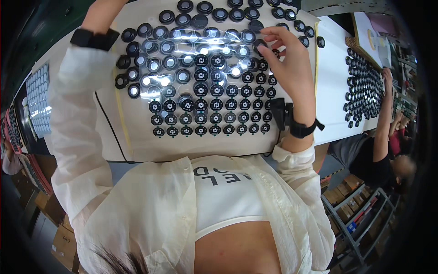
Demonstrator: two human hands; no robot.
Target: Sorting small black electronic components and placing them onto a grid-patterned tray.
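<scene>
Rows of small black round discs lie on a pale board in front of me; the nearer ones carry a white mark, the farther ones have shiny grey centres. A glinting clear film covers the middle rows. My right hand, with a black wrist strap, is raised over the board's far right, its fingertips pinched on one black disc. My left hand reaches past the far left corner; only its base beyond a black wristband shows, with the fingers cut off by the picture's top edge.
A co-worker's arm reaches over another batch of black discs on the white table to the right. A tray of pale discs stands at the left. A black cable crosses the board. Cardboard boxes and a metal rack stand below.
</scene>
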